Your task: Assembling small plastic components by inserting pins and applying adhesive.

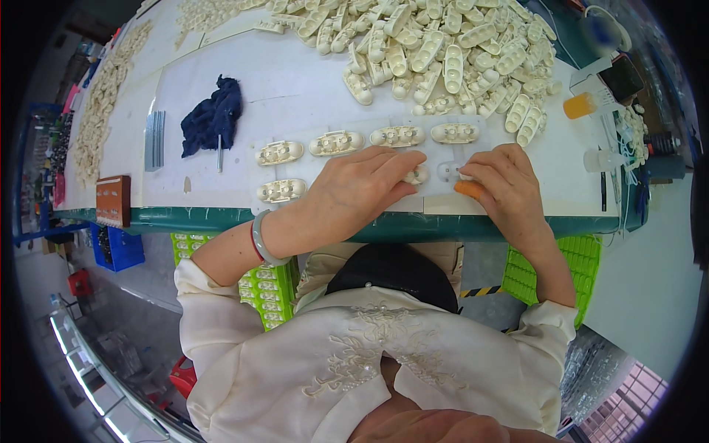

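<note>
My left hand (362, 184) is closed, thumb and fingertips pinching a cream boat-shaped plastic part (418, 175) at the table's near edge. The fingers cover most of that part. My right hand (506, 181) is closed too, its fingers bent together just right of it. A small orange piece (467, 189) shows at its fingertips; its kind is hard to make out. Between the hands lies a transparent tray (448, 171) with a rounded hollow. Beyond the hands, several like cream parts (397, 136) sit in a row, and another part (281, 190) lies left of my left wrist.
A big heap of cream parts (450, 52) covers the far right. A dark blue cloth (212, 118) and grey metal strips (154, 140) lie left. An orange bottle (580, 105) stands right. Green crates (554, 273) are below the green table edge (576, 226).
</note>
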Demonstrator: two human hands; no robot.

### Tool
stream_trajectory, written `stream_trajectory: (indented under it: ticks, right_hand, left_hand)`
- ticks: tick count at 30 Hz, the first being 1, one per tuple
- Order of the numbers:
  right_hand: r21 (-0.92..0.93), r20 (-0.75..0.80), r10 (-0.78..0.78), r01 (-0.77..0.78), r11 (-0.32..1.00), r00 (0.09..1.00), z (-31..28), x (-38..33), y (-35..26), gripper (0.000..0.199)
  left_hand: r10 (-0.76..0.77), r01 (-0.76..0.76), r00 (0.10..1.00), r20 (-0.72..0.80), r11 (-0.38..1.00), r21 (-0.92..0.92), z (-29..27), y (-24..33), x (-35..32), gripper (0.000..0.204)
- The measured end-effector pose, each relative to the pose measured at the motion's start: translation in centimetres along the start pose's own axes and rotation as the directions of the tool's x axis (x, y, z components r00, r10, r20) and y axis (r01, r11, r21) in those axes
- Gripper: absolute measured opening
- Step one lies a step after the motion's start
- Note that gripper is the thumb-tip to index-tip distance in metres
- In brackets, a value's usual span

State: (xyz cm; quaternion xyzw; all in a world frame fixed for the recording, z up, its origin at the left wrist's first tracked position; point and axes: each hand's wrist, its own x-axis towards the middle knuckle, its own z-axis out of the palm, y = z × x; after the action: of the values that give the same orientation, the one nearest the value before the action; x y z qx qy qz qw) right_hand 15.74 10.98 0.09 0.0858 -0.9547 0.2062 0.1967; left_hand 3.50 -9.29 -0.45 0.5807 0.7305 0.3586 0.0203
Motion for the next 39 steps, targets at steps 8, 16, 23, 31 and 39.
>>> stream_trajectory:
  ticks: [8, 16, 23, 31, 39]
  right_hand:
    - [0.247, -0.128, 0.020, 0.013, 0.969, 0.992, 2.5, -0.7, 1.4, 0.032]
    - [0.331, -0.098, 0.023, 0.011, 0.944, 0.995, 2.9, -1.2, 2.1, 0.040]
    - [0.284, -0.374, 0.241, -0.137, 0.949, 0.896, 1.1, -3.3, 3.5, 0.041]
    - [0.022, -0.658, 0.371, -0.476, 0.879, 0.655, -2.1, -7.9, 13.5, 0.042]
    - [-0.329, -0.777, 0.063, -0.489, 0.808, 0.626, -2.9, -8.3, 13.2, 0.082]
  left_hand:
    - [0.021, -0.019, 1.000, -0.018, 0.995, 0.098, 1.0, 0.1, -0.2, 0.039]
    - [-0.053, 0.060, 0.995, -0.090, 0.996, 0.072, -2.9, 0.4, -0.9, 0.041]
    - [-0.164, 0.216, 0.950, -0.266, 0.960, 0.178, -6.0, -1.1, -5.5, 0.030]
    - [-0.064, 0.327, 0.676, -0.734, 0.919, 0.221, -5.7, -5.5, -10.8, 0.032]
    - [-0.155, 0.449, 0.389, -0.908, 0.893, 0.040, -4.6, -5.3, -12.7, 0.029]
